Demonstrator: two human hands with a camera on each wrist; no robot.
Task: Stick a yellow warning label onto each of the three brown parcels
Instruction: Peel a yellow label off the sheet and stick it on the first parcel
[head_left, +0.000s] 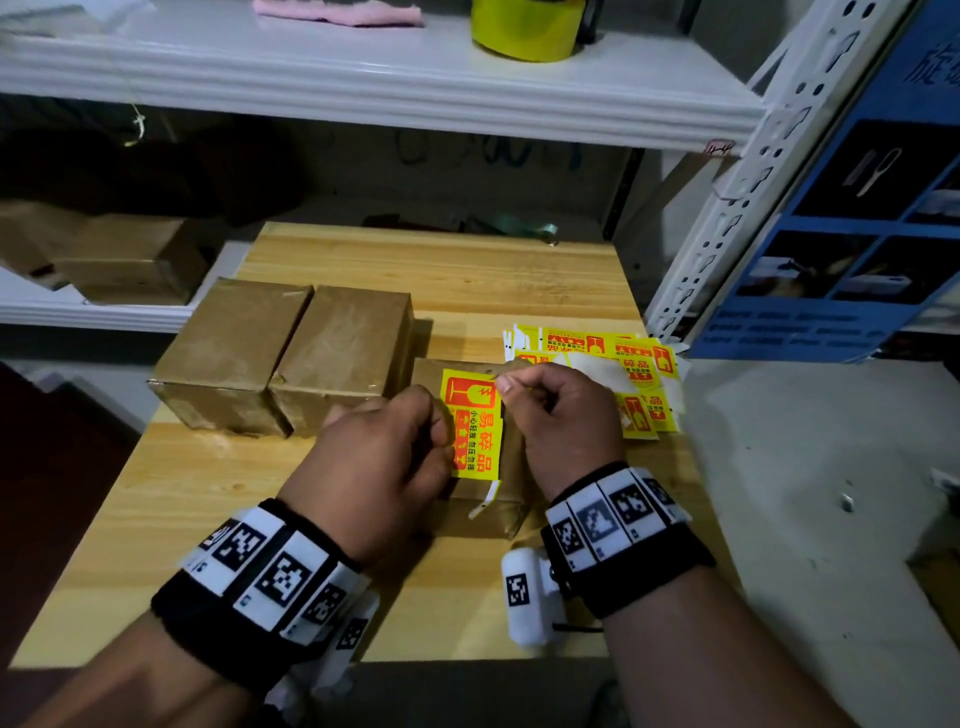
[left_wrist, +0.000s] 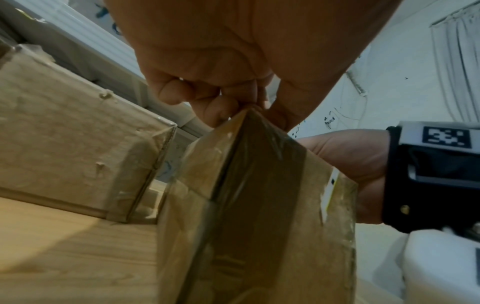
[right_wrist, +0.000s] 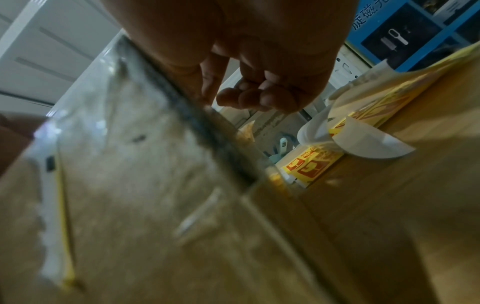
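Wristbands (head_left: 270, 566) in black, set with square black-and-white marker tiles, wrap both forearms at the near edge of the head view. Just beyond them the left hand (head_left: 371, 467) and the right hand (head_left: 563, 415) meet over a brown parcel (head_left: 511, 467) standing on the light wooden desk (head_left: 130, 499). Between the hands is a yellow warning label (head_left: 472, 423) printed with a red broken-glass symbol and Chinese characters, held above or against the parcel's top; which of the two is hard to tell from here. The left hand's curled fingers pinch the label's left edge, and the right hand's thumb and forefinger pinch its upper right corner, the remaining fingers curled under. A white strip (head_left: 485, 501) with a thin yellow edge hangs over the parcel's near top edge. From the left wrist camera the parcel's side shows a broad band of glossy tape, though the picture is soft. To the left and farther back, two more brown parcels (head_left: 291, 353) stand touching side by side on the desk, with no label showing on their visible faces. To the right of the hands lies a loose heap of yellow label sheets (head_left: 623, 358), some with white backing curling up. Beyond the desk, a white metal shelf carries a roll of yellow tape (head_left: 527, 26) and a pink cloth (head_left: 337, 11).
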